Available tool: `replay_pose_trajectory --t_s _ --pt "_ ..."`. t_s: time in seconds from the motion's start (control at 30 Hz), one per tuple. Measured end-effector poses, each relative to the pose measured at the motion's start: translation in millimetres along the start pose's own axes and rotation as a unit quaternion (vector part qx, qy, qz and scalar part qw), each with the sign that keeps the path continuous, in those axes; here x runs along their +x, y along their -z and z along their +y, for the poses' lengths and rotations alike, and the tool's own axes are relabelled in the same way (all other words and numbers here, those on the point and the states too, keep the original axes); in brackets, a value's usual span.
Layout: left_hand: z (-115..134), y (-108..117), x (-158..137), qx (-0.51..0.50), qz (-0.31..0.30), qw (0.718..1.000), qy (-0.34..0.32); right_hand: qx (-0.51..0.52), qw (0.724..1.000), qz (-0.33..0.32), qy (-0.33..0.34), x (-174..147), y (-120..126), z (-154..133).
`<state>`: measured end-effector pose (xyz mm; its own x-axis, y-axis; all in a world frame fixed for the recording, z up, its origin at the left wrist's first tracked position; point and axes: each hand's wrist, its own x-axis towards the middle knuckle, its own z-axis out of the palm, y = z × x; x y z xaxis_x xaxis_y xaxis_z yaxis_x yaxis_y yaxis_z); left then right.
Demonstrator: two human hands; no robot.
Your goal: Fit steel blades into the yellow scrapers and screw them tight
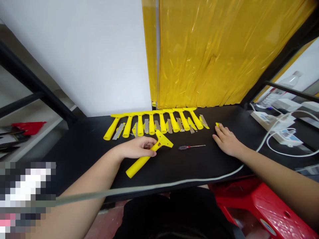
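My left hand (pixel 141 147) is closed round a yellow scraper handle (pixel 141 166), its wide T-shaped head pointing up and right. My right hand (pixel 228 141) lies low over the black table, fingers stretched out, with the fingertips on a small yellow piece (pixel 217 124) that they mostly cover. Between the hands lies a screwdriver (pixel 191 146) with a clear handle, its shaft pointing right. Behind them is a row of several similar yellow scraper handles (pixel 162 123), heads toward the back. Metal blades (pixel 119 131) with small yellow plates lie among them.
The black table (pixel 174 169) has a white cable (pixel 184 181) running along its front edge. On the right are power strips (pixel 276 127) and a plastic bottle (pixel 281 88). Yellow plastic sheeting (pixel 199 56) and a white panel (pixel 99 56) stand behind. A red stool (pixel 269 205) is below.
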<state>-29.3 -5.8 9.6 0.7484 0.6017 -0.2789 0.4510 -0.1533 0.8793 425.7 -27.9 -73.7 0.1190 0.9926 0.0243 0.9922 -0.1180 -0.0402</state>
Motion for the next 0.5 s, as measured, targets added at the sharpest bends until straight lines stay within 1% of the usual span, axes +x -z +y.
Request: replay_pose_trajectory --t_s 0.1,0.23,0.4,0.5 --pt "-1 0 0 -0.004 -0.004 1.000 -0.003 -0.007 1.000 0.007 0.004 -20 -1 -7" --pt "2 1 -2 0.022 0.000 1.000 0.002 0.006 1.000 -0.004 0.028 -40 0 -14" --pt "5 1 -4 0.086 0.016 0.996 0.013 0.025 0.997 0.013 0.066 -63 0 -24" --pt "5 1 -4 0.135 0.034 0.990 0.004 0.040 0.995 0.019 0.090 -75 2 -33"
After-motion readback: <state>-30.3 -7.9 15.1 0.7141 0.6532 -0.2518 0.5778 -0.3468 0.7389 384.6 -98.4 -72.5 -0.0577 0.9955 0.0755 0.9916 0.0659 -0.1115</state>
